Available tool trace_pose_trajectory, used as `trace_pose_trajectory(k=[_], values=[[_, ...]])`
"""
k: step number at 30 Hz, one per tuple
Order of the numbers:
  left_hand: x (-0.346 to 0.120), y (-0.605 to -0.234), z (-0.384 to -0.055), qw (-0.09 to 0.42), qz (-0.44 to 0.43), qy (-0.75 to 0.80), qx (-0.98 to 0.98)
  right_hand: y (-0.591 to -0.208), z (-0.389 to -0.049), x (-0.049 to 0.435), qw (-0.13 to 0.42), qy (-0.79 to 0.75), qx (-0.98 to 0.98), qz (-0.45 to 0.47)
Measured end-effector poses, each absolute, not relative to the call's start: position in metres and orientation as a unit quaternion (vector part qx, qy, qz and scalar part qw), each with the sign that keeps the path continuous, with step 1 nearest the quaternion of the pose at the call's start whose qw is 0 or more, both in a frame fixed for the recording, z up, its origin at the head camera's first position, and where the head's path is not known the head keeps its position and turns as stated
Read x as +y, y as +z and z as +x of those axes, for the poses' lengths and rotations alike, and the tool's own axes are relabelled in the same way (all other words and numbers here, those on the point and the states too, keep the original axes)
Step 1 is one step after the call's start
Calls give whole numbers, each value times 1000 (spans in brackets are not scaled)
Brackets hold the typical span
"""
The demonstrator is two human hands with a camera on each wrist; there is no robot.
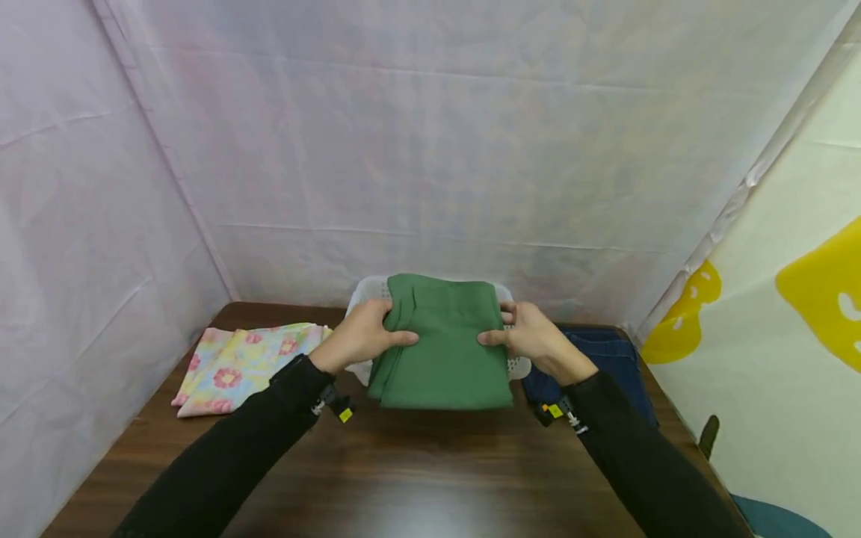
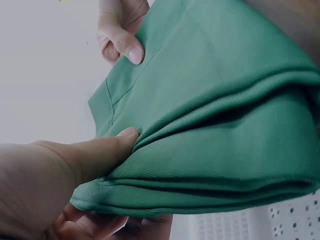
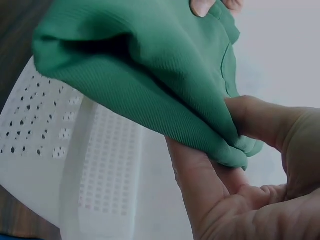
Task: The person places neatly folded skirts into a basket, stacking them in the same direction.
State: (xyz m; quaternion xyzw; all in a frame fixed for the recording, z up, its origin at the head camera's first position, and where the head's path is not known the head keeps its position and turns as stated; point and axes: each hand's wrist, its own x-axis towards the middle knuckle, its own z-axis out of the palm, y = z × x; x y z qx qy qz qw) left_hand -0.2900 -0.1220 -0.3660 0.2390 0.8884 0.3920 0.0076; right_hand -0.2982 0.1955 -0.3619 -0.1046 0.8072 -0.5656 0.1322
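A folded green garment (image 1: 447, 344) with several thick layers hangs over the white perforated basket (image 1: 363, 291). My left hand (image 1: 363, 332) grips its left side, thumb on top and fingers underneath, as the left wrist view also shows. On the opposite side my right hand (image 1: 531, 336) pinches the edge the same way, its fingers (image 3: 195, 185) below the cloth in the right wrist view. The garment hides most of the basket, whose holed wall (image 3: 40, 120) shows beneath it in the right wrist view.
A folded floral cloth (image 1: 252, 366) in pink, yellow and blue lies to the left on the brown wooden table (image 1: 403, 471). Folded dark blue jeans (image 1: 612, 366) lie on the right, partly behind my right forearm. White fabric curtains (image 1: 430, 149) enclose the back and sides.
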Motion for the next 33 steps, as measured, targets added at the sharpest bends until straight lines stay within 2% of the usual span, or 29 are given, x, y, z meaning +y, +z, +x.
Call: trace_pose_trajectory(k=[7,24,28,33], values=[[-121,-360,-318,9,243,391,888,-363,-325,194,131,-584,798,-68],[-116,-364,-367,3,192,405,894,-358,-378,179,129,-570,809,-57],[-116,-370,-374,16,169,378,910,-364,-387,173,150,-567,808,-53],[-115,-377,-379,63,153,365,916,-372,-389,166,166,-525,834,-41]])
